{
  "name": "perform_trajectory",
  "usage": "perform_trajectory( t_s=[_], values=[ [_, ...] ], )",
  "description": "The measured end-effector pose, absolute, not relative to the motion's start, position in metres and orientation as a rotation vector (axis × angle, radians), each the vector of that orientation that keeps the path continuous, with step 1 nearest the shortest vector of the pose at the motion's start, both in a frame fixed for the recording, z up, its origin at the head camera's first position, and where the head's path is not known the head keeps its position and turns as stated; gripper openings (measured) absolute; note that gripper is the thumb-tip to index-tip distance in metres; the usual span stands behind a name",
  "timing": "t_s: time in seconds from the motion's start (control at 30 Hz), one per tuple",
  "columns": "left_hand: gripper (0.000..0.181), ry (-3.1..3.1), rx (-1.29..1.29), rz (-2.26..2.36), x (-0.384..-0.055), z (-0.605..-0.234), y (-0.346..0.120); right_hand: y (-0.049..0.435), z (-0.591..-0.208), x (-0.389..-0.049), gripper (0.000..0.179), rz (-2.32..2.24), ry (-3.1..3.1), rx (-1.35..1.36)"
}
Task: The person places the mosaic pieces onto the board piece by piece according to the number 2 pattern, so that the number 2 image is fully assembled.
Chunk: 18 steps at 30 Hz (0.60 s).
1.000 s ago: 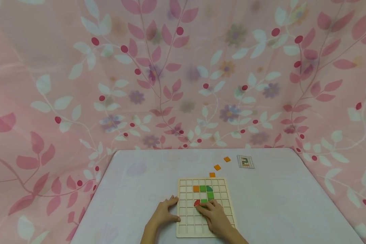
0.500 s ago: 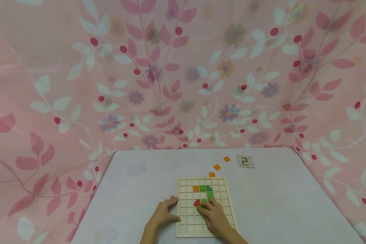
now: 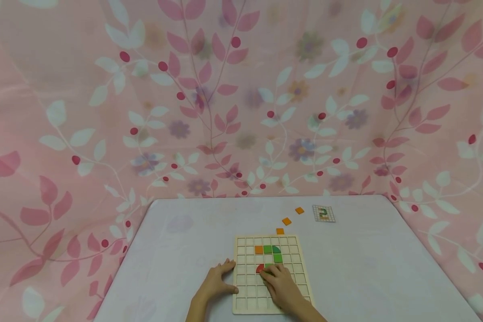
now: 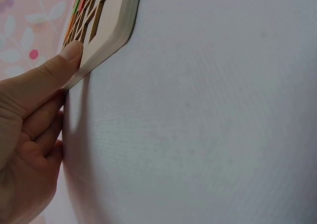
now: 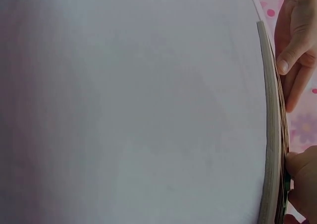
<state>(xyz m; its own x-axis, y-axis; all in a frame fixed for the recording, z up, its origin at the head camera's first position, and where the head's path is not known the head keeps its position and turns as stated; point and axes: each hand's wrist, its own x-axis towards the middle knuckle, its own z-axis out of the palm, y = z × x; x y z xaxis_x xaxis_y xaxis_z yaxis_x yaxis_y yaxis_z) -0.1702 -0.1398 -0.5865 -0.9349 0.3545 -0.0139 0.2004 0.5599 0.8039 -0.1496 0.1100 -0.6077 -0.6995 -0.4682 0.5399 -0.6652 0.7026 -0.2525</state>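
Note:
A pale wooden grid board (image 3: 241,304) lies on the white table. My left hand (image 3: 216,282) is at its left side, thumb on the rim and fingers, fairly straight, along the edge. Over the middle cells, my right hand (image 3: 283,286) pinches a green tile (image 5: 287,180) low against the board; the fingers mostly cover it. Just beyond these fingertips sits a red rounded tile (image 3: 260,268) in a cell. Further up the grid are an orange square tile (image 3: 259,249), a green square tile (image 3: 267,249), a dark green rounded tile (image 3: 276,249) and another green square (image 3: 278,258).
Beyond the board's far edge lie three loose orange tiles, the nearest orange tile (image 3: 280,231) close to the rim. A small pattern card (image 3: 324,213) with a gridded figure lies to their right. A pink floral curtain (image 3: 241,112) hangs behind the table (image 3: 177,250).
Both hands keep almost the same places. My right fingers make only a slight shift over the board's middle; the placed tiles and the loose orange ones have not moved.

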Motion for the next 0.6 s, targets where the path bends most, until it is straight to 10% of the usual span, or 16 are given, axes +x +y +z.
perform_trajectory(
  t_s=[0.6],
  values=[
    [0.079, 2.645, 0.518, 1.304, -0.170, -0.585, -0.140, 0.108, -0.594, -0.146, 0.036, 0.459, -2.688, 0.876]
  ],
)
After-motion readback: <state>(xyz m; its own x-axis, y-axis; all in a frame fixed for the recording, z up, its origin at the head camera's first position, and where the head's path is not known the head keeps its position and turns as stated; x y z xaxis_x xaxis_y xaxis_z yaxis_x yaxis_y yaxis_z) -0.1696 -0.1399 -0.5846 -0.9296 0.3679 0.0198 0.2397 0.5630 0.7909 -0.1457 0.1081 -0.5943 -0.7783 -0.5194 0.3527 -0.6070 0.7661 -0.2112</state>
